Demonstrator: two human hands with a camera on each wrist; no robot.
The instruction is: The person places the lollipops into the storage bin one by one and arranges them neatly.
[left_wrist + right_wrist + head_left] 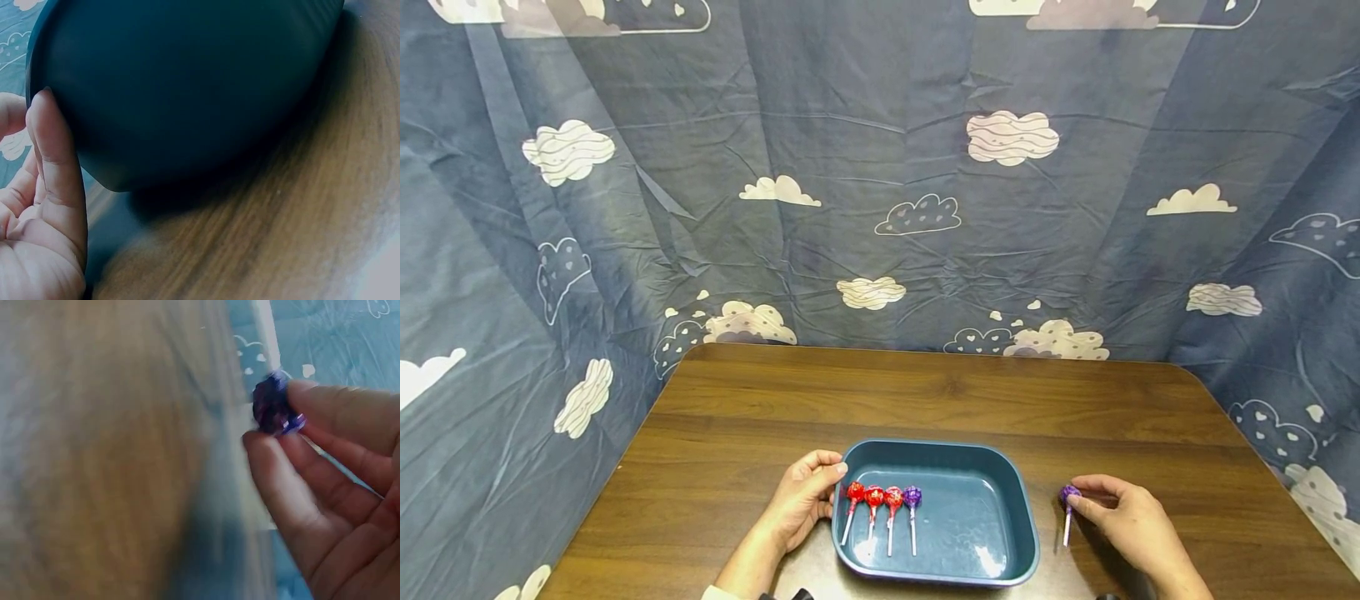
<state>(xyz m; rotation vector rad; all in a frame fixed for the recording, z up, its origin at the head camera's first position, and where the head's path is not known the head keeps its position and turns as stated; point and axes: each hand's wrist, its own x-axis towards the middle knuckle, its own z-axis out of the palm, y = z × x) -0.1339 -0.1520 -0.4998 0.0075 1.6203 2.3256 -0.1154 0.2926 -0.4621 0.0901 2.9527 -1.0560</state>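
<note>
A blue rectangular tray stands near the front of the table. My left hand grips its left rim, thumb on the outer wall in the left wrist view. Inside, along the left side, three red-wrapped lollipops and a purple-wrapped lollipop lie in a row, sticks toward me. Right of the tray, my right hand pinches another purple lollipop by its wrapped head between thumb and fingers. Its white stick points toward me in the head view, and a shadow falls on the table beside it.
The brown wooden table extends behind and to both sides of the tray. A dark blue curtain with cloud prints hangs around its back and sides.
</note>
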